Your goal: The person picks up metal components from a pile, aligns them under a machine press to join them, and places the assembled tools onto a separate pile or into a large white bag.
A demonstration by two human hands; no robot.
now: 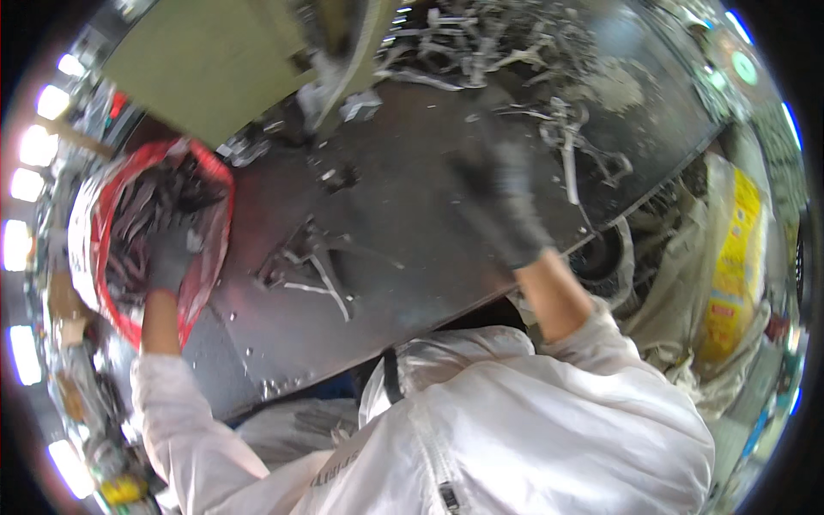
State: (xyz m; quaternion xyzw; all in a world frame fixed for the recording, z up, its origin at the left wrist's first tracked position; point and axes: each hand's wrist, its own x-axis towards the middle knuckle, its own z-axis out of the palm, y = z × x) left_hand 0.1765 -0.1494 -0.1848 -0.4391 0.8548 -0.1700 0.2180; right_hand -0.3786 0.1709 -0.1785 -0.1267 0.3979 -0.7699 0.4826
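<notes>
My left hand (pixel 174 251), in a grey glove, reaches into a container lined with a red bag (pixel 225 193) at the left. Dark, elongated parts (pixel 129 219) fill much of the bag, and my fingers are hard to make out against them. Over the table's middle right, my right hand (pixel 502 193) in a dark glove is smeared by motion. Its fingers cannot be read, nor whether anything is in them. Nearby on its right lies a thin, branched grey piece (pixel 568 150). Between both hands rests another branched piece (pixel 319 264) on the dark metal table (pixel 403 219).
A heap of branched grey scraps (pixel 506 43) covers the far table, with pale grit (pixel 618 86) beside it. A greenish panel (pixel 215 64) rises at the far left. Beyond the table's right edge stand a white-and-yellow sack (pixel 730 266) and a round dark object (pixel 598 256).
</notes>
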